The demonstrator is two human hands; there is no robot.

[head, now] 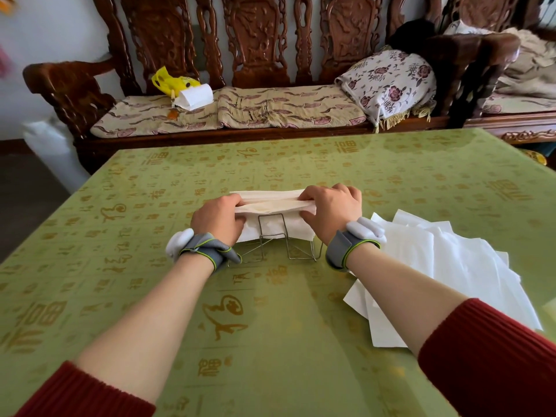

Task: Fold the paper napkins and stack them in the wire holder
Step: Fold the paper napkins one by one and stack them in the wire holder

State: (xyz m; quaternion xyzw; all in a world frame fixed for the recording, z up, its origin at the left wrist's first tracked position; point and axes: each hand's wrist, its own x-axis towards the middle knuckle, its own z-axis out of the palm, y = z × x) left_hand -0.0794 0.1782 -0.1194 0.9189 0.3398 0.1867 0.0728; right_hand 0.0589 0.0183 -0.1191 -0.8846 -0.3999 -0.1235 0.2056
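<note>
Both your hands are up at the middle of the bench (120, 206), and the folded napkins (270, 201) are strung right between them. Your left hand (221, 219) grips the left end of the bundle, fingers curled over its top edge. Your right hand (331, 210) clamps the right end, knuckles toward you, fingers wrapped over the paper. The bundle lies level, long side facing you, and a couple of layered folds show along its top.

Directly under it, the wire holder (272, 240) stands on the green cloth, its thin metal loops rising in front of the white paper. The lower part of the napkins looks to be down inside the wire frame, though from this angle I can't say whether the bottom edge touches the base. Holder and bundle sit between your two wrists, just beyond the grey wrist straps (207, 251).

Off to your right, beside your right forearm, the loose napkins (445, 266) lie fanned out flat in an untidy pile on the bench, apart from the holder. Red sleeves (493, 356) cover your arms nearest the camera. Beyond the far edge, a carved wooden settee (255, 40) carries a flowered pillow (391, 82), a yellow bag (171, 81) and a white pack (195, 97) just beside the bag.
</note>
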